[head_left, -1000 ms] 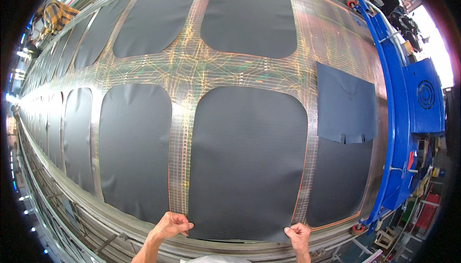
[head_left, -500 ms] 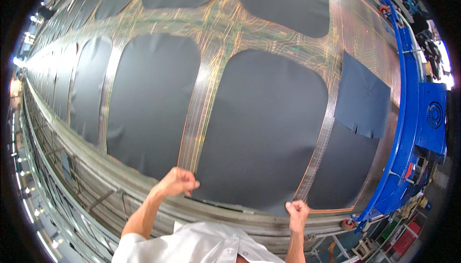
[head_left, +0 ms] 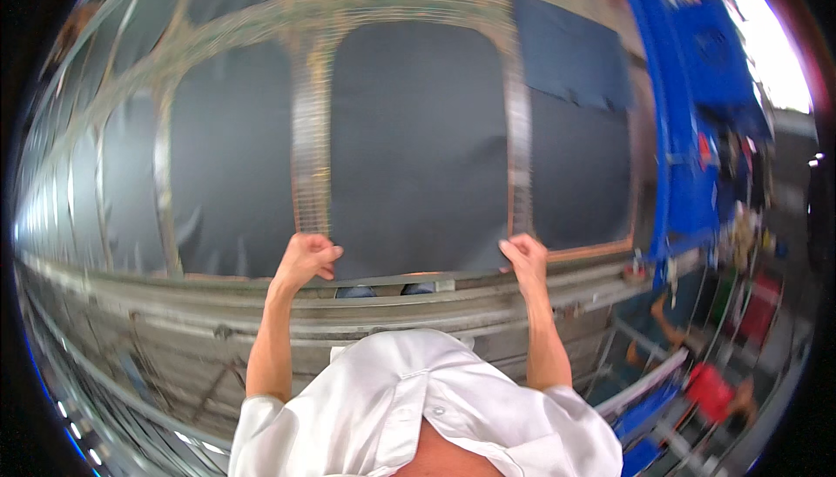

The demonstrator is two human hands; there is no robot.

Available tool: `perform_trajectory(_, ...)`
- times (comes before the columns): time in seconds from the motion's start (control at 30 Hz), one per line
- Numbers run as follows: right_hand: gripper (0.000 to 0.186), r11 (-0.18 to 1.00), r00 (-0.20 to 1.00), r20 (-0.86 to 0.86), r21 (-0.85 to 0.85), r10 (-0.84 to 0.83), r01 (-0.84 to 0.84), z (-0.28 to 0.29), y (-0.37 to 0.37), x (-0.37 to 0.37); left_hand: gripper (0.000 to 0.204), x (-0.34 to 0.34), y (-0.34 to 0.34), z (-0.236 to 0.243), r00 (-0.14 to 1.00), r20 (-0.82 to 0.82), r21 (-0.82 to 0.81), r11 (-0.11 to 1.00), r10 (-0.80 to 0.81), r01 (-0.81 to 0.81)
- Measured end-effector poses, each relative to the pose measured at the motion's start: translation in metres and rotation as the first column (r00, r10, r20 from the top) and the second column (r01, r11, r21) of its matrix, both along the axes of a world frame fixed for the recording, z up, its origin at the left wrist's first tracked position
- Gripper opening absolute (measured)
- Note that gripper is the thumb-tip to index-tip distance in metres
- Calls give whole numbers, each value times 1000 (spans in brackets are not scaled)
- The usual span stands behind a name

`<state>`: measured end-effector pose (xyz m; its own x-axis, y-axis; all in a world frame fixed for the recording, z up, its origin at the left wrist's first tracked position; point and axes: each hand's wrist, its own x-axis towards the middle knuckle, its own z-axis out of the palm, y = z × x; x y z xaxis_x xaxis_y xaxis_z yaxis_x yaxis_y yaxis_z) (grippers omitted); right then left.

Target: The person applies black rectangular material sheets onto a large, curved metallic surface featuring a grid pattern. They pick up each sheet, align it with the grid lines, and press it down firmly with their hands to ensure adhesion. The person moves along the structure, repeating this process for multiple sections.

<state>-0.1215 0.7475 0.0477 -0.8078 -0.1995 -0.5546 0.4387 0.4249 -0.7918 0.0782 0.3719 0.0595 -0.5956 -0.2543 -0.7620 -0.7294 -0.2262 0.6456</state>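
Observation:
My left hand pinches the near left corner of a large dark grey sheet with rounded far corners. My right hand grips the near right corner between thumb and fingers. The sheet lies on a long table whose see-through surface is covered in orange, green and yellow lines. Similar dark sheets lie to the left and beyond. To the right, a smaller blue-grey piece with notches in its near edge overlaps another dark sheet.
A blue machine carriage spans the table's right end. Metal rails run along the near edge, below the hands. At the lower right are metal frames, a red crate and other red and blue items, blurred. Several more sheets recede along the table to the left.
The camera has tilted further down, so more of my arms and white shirt shows and the table sits higher in view. Both hands remain at the sheet's near corners.

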Motion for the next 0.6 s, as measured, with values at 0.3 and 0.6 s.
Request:
perform_trajectory(0.3,16,991,998,-32,-119,-63,59,-9,11,4,22,-1,8,-4,1000,8,-58,998,-7,8)
perform_trajectory(0.6,19,984,997,-25,-163,-78,73,-8,10,6,22,0,10,-1,999,17,-134,990,-41,43)
